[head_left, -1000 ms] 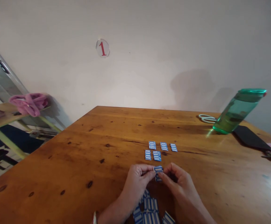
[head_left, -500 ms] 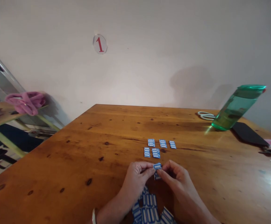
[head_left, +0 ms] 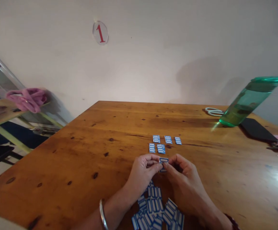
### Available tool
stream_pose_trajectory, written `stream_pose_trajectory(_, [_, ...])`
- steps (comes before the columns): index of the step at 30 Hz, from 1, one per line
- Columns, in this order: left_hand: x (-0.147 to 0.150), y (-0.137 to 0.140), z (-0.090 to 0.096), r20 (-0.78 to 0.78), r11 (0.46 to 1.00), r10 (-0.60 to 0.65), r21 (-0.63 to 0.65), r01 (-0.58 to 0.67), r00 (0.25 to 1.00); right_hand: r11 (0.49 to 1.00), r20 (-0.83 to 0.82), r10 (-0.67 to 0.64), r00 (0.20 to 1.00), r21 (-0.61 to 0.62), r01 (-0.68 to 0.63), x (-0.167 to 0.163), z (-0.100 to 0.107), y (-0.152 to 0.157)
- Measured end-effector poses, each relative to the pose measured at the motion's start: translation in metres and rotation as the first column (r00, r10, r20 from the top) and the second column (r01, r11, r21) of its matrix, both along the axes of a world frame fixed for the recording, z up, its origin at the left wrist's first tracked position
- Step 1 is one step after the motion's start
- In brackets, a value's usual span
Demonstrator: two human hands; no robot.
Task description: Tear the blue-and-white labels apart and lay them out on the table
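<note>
Between my two hands is a small stack of blue-and-white label cards (head_left: 163, 160), held upright just above the table. My left hand (head_left: 145, 171) pinches its left side between thumb and fingers. From the right, my right hand (head_left: 183, 172) grips the same cards, its thumb pressed on their face. Beyond my hands lie several small groups of similar cards (head_left: 161, 149) in two rows. A loose heap of more blue-and-white cards (head_left: 154, 206) spreads under and between my forearms. How many cards are in my fingers I cannot tell.
A green water bottle (head_left: 249, 102) stands at the right by a white coiled cable (head_left: 213, 111) and a black flat device (head_left: 258, 130). The wooden table (head_left: 69, 159) meets a wall at the back. Pink cloth (head_left: 28, 99) lies on a side table at left.
The view has tilted down a little, showing more of the near heap. The cards in my hands now stand more upright and squared, with their face toward me; both hands keep hold.
</note>
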State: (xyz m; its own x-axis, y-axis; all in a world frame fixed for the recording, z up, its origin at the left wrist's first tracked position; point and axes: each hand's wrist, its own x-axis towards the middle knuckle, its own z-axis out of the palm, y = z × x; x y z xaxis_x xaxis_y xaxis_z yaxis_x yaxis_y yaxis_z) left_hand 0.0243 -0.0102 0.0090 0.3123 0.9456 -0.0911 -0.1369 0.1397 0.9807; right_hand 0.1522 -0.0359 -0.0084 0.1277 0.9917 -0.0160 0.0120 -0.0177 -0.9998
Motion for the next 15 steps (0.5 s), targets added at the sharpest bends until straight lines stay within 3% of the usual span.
stream_pose_trajectory(4, [-0.004,0.005,0.003,0.005,0.996,0.081,-0.024,-0.081,0.997,0.997,0.103,0.039,0.994,0.067,-0.046,-0.001,0.000,-0.002])
stream_pose_trajectory(7, [-0.016,0.010,0.009,0.074,0.975,0.218,-0.050,-0.214,0.973,0.977,0.357,0.103,0.928,0.137,-0.162,0.001,0.003,-0.003])
stream_pose_trajectory(9, [-0.025,0.012,0.013,0.115,0.955,0.295,-0.049,-0.291,0.949,0.927,0.567,0.160,0.808,0.193,-0.320,0.004,0.006,-0.003])
stream_pose_trajectory(11, [-0.032,0.013,0.017,0.128,0.942,0.335,-0.046,-0.332,0.934,0.833,0.722,0.228,0.653,0.202,-0.515,0.005,0.010,-0.003])
stream_pose_trajectory(13, [-0.037,0.013,0.018,0.131,0.939,0.345,-0.047,-0.342,0.929,0.753,0.819,0.265,0.509,0.154,-0.640,0.006,0.014,-0.005])
stream_pose_trajectory(15, [-0.038,0.013,0.018,0.139,0.942,0.337,-0.046,-0.333,0.931,0.722,0.875,0.285,0.393,0.074,-0.688,0.007,0.015,-0.006])
